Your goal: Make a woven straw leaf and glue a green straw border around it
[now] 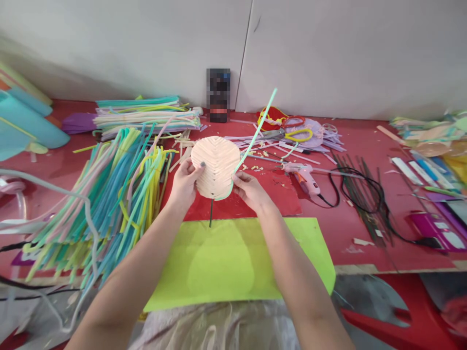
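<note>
A cream leaf-shaped piece [216, 165], made of slanting strips meeting at a centre line, is held up in front of me. Its dark thin stem [211, 214] points down. My left hand [187, 182] grips its left edge, thumb on the front. On the right edge my right hand [250, 189] pinches a mint-green pipe cleaner [260, 127] against the piece. One end of that pipe cleaner follows the lower right rim, and the long free end sticks up and to the right. Below lies a yellow-green sheet [292, 243] across the table's front edge.
Bundles of coloured pipe cleaners [105, 194] fill the left side. Behind the leaf piece a phone [218, 95] leans on the wall. To the right are scissors [299, 133], a pink glue gun [302, 179] with a black cord, dark stems [359, 189] and a purple box [436, 231].
</note>
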Motion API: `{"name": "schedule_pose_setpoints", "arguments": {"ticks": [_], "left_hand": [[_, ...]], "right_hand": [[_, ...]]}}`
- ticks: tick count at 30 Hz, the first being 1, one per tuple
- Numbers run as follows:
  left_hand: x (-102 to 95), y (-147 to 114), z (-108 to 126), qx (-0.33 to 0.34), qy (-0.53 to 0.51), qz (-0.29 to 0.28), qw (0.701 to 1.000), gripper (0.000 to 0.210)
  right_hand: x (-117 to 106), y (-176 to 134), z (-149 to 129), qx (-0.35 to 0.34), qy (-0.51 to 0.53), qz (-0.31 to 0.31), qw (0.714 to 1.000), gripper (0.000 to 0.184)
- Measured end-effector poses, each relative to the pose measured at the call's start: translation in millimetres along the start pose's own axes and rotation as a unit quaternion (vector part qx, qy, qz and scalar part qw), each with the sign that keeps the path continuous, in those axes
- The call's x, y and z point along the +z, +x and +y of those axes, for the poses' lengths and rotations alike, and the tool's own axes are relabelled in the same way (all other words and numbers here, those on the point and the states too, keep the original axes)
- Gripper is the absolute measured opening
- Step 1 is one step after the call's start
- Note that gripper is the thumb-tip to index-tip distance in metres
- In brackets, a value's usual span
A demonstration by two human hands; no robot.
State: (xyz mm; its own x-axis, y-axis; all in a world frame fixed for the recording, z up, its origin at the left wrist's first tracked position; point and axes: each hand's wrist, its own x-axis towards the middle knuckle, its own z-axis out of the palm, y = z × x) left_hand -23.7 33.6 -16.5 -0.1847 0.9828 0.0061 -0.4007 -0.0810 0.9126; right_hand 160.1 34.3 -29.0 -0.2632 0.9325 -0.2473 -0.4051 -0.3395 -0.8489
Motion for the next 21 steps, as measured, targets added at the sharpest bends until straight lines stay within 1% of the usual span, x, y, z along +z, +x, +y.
{"name": "schedule_pose_setpoints", "arguments": {"ticks": [2,4,8,12,14,16,18,21], "left_hand": [[-0.4,-0.4,-0.1,0.001,0.013,-0.014,1.000,0.041],[-1.3,-0.1,-0.7,0.008,0.031,-0.018,0.999,0.041],[-3.0,1.5,-2.4,0.027,0.063,-0.015,0.998,0.041],[-3.1,1.7,-3.7,0.043,0.071,0.022,0.996,0.041],[-3.1,1.0,-3.9,0.051,0.075,0.042,0.995,0.040],[-3.0,0.1,-3.9,0.061,0.081,0.049,0.994,0.039],[-2.7,-0.7,-3.6,0.068,0.086,0.036,0.993,0.039],[-1.2,-2.1,-1.8,0.087,0.104,0.002,0.991,0.042]], "right_hand": [[-1.8,-0.3,-0.7,0.008,-0.008,-0.025,1.000,0.034],[-2.9,-0.4,-1.2,0.008,-0.025,-0.028,0.999,0.036],[-3.3,0.1,-2.2,-0.002,-0.066,0.001,0.998,0.038],[-0.5,-1.6,-4.5,-0.019,-0.096,0.037,0.995,0.037],[3.1,-3.3,-5.0,-0.040,-0.111,0.031,0.992,0.037],[7.9,-5.1,-4.5,-0.068,-0.126,0.021,0.989,0.036],[12.6,-6.8,-4.2,-0.100,-0.143,0.025,0.984,0.031],[16.7,-11.7,-9.4,-0.159,-0.200,0.069,0.964,0.026]]}}
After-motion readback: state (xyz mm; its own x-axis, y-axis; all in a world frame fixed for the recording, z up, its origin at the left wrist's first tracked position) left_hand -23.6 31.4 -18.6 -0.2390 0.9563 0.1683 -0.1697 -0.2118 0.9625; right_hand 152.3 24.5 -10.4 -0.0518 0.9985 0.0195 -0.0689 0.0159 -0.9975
